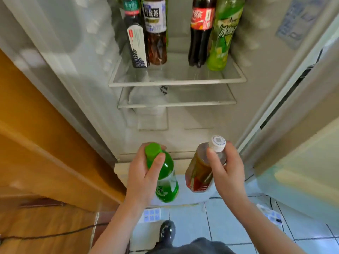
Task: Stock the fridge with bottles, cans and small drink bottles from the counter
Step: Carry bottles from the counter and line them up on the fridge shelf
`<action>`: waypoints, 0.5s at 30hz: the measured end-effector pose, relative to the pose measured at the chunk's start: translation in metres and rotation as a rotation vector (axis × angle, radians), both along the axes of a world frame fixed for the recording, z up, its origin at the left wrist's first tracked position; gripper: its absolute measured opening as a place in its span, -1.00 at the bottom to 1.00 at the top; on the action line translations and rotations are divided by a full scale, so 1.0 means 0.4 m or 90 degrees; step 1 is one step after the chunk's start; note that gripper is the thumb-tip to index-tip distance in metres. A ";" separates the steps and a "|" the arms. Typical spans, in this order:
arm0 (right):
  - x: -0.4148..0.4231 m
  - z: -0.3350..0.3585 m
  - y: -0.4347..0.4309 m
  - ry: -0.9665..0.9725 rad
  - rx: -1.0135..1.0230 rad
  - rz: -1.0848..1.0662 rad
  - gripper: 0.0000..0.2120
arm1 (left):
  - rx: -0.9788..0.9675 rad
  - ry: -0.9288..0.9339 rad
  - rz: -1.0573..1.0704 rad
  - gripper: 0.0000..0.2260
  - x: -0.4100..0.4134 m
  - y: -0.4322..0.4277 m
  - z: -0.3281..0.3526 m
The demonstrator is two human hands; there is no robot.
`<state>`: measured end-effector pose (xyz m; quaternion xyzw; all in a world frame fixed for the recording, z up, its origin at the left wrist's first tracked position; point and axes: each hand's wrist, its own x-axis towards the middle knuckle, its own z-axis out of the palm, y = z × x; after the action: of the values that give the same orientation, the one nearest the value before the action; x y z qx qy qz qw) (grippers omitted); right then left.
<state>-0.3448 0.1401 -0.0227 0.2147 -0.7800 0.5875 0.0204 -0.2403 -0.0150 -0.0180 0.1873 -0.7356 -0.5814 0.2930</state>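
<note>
My left hand [142, 177] grips a green bottle [166, 182] with a green cap by its neck. My right hand [226, 168] grips a brown tea bottle [199, 173] with a white cap near its top. Both bottles hang upright in front of the open fridge, below its shelves. On the upper glass shelf [177, 78] stand several bottles: a dark bottle with a white label [136, 44], a brown tea bottle [156, 32], a cola bottle [200, 32] and a green bottle [224, 35].
A lower glass shelf [201, 103] holds a white bag [146, 97] at its left. The open fridge door [300, 114] stands at the right. A wooden cabinet [42, 147] flanks the left. Below are pale floor tiles [220, 222] and my dark shoe [167, 230].
</note>
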 end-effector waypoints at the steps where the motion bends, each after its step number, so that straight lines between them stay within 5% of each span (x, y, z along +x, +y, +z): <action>1: -0.017 0.026 -0.030 0.024 -0.017 -0.006 -0.92 | 0.001 0.030 -0.012 -0.71 -0.024 -0.033 0.032; 9: -0.160 0.269 -0.257 0.197 -0.169 -0.041 -0.93 | -0.079 0.253 -0.067 -0.86 -0.197 -0.271 0.291; 15: -0.279 0.382 -0.405 0.245 -0.173 -0.008 -0.96 | -0.149 0.281 0.117 -0.80 -0.314 -0.373 0.391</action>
<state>-0.4563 -0.0221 0.1302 0.3131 -0.6769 0.6352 0.2006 -0.3659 -0.1643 0.1384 0.0870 -0.6958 -0.4903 0.5176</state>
